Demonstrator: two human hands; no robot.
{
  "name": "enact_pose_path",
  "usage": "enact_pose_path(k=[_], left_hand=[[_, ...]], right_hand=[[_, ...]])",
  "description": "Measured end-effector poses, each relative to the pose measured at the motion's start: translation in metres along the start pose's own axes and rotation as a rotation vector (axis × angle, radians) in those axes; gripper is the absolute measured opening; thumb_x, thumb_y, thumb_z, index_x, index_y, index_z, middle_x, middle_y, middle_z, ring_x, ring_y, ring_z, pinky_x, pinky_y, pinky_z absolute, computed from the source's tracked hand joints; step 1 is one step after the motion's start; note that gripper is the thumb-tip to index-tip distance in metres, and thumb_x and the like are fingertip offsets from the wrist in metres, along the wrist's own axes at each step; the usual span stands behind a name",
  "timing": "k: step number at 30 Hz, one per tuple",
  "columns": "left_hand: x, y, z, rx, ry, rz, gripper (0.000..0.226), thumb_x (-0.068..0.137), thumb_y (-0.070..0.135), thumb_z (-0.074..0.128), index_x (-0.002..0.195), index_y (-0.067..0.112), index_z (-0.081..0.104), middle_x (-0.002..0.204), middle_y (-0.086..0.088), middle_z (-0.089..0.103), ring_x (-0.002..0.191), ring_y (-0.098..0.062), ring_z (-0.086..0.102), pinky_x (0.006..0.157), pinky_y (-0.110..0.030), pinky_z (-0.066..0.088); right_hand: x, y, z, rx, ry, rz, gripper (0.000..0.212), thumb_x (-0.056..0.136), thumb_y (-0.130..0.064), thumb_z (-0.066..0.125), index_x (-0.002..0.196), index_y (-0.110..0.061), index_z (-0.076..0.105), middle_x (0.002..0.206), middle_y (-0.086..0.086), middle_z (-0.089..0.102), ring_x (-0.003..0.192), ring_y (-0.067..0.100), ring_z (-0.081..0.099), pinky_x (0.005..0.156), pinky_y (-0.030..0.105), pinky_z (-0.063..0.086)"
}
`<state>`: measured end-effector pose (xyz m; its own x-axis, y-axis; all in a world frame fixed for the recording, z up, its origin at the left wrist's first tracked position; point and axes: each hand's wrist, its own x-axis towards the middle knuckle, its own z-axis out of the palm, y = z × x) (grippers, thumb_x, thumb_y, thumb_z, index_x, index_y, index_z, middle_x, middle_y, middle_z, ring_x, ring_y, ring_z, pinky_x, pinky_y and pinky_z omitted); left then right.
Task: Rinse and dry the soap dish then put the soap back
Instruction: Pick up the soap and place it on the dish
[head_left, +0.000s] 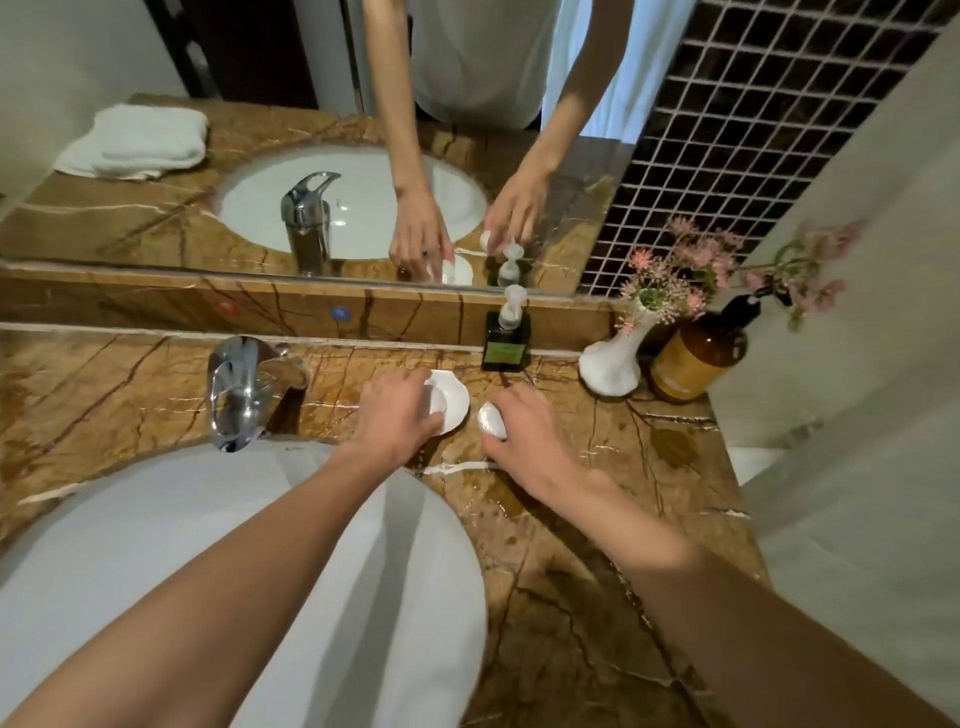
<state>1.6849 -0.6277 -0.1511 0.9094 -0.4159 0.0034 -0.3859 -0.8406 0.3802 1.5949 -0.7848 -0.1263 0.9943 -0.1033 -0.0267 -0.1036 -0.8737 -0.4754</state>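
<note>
A white shell-shaped soap dish (453, 399) rests on the brown marble counter (571, 519) just right of the tap. My left hand (397, 410) lies over its left side, fingers gripping the rim. Right beside the dish, my right hand (527, 434) holds a white oval soap bar (491, 419) against the counter. The soap and the dish sit a small gap apart.
A chrome tap (236, 392) stands left of the dish above the white basin (234, 571). Behind are a green pump bottle (506, 338), a white vase of pink flowers (613, 364) and an amber pump bottle (698, 353). The mirror reflects a folded white towel (137, 140).
</note>
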Motion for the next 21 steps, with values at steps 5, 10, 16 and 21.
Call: enact_pose_path(k=[5, 10, 16, 21], left_hand=[[0.008, 0.0, 0.013, 0.011, 0.028, 0.017, 0.057, 0.075, 0.039, 0.069, 0.125, 0.019, 0.05, 0.119, -0.008, 0.061, 0.112, -0.028, 0.051, 0.097, -0.047, 0.035], [0.007, 0.0, 0.016, 0.067, 0.06, 0.046, 0.052, 0.076, 0.04, 0.066, 0.122, 0.019, 0.052, 0.116, -0.007, 0.063, 0.11, -0.028, 0.052, 0.092, -0.046, 0.035], [0.002, 0.0, 0.01, 0.09, 0.037, 0.032, 0.057, 0.08, 0.041, 0.064, 0.13, 0.02, 0.047, 0.128, -0.005, 0.057, 0.119, -0.025, 0.046, 0.095, -0.043, 0.03], [-0.007, -0.006, 0.001, -0.029, 0.084, 0.04, 0.054, 0.081, 0.034, 0.065, 0.13, 0.019, 0.047, 0.126, -0.005, 0.055, 0.118, -0.024, 0.043, 0.093, -0.04, 0.028]], right_hand=[[0.004, 0.008, 0.004, 0.002, 0.006, 0.007, 0.04, 0.086, -0.02, 0.065, 0.123, -0.012, 0.056, 0.119, 0.005, 0.053, 0.112, 0.022, 0.046, 0.097, 0.036, 0.041], [0.012, 0.004, 0.007, 0.039, 0.005, 0.004, 0.04, 0.086, -0.019, 0.065, 0.125, -0.015, 0.055, 0.117, 0.003, 0.049, 0.111, 0.019, 0.045, 0.095, 0.034, 0.042], [0.027, -0.009, 0.016, 0.052, -0.02, -0.023, 0.044, 0.088, -0.019, 0.064, 0.13, -0.015, 0.052, 0.117, 0.004, 0.049, 0.112, 0.02, 0.044, 0.095, 0.035, 0.043], [0.04, -0.022, 0.025, 0.055, -0.005, -0.08, 0.053, 0.087, -0.02, 0.067, 0.135, -0.015, 0.046, 0.127, 0.006, 0.05, 0.121, 0.022, 0.044, 0.1, 0.037, 0.039]])
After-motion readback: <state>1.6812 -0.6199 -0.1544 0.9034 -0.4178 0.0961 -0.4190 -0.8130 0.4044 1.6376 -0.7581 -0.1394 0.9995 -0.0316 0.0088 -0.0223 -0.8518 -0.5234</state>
